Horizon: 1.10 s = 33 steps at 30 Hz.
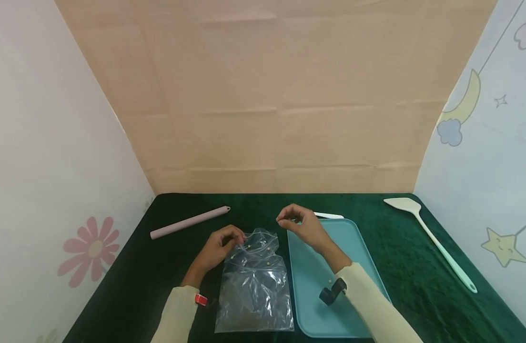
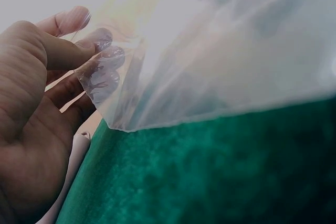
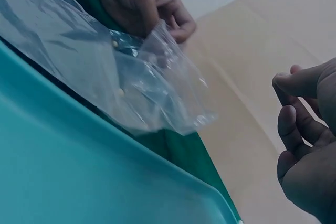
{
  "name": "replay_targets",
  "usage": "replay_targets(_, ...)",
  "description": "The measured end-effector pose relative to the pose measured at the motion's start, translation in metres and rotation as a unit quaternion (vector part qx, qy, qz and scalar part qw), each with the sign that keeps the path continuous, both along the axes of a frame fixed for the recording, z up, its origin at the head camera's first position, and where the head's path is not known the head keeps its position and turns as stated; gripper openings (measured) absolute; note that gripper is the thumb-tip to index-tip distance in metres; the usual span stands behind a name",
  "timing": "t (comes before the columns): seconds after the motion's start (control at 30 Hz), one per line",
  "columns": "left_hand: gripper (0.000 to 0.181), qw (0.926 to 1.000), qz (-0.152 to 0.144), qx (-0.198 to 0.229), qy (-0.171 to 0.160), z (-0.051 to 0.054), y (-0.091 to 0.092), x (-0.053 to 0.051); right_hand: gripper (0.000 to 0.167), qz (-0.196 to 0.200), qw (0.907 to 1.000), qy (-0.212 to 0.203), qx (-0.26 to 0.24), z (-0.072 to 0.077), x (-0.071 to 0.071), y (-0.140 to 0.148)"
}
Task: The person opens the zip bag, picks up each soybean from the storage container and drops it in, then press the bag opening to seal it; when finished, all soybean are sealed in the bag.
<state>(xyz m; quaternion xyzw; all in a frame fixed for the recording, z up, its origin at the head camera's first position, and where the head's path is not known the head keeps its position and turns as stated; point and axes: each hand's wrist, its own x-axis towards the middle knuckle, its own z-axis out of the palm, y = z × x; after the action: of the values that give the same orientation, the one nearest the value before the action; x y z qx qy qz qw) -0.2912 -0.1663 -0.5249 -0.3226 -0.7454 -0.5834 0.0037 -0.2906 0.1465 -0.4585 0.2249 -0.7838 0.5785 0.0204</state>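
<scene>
Your left hand pinching a clear bag, pale bits in its upper part, beside the left edge of a blue tray, your right hand near the tray's far-left corner, its grip unclear

a clear, wrinkled plastic bag lies toward the near edge of the dark green cloth-covered worktop, along the left edge of a light-blue rectangular plastic tray. the left hand pinches the bag's raised far left part. a few small, pale, round beads show in its far half; another bead lies mid-tray. the right hand, thumb and fingertips drawn together, hovers by the tray's far left corner.
</scene>
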Motion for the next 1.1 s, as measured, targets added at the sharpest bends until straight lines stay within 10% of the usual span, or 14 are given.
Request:
replay_targets(0.6, 0.015, 0.9999, 0.001, 0.004, -0.01, -0.002, 0.002, 0.001, 0.008, 0.024, 0.9978, -0.024, 0.057, -0.018, 0.006, -0.03)
replay_targets(1.1, 0.012, 0.9999, 0.004, -0.005, -0.014, 0.0, 0.002, 0.003, 0.008, -0.025, 0.9958, 0.0, 0.088, -0.012, 0.016, 0.003)
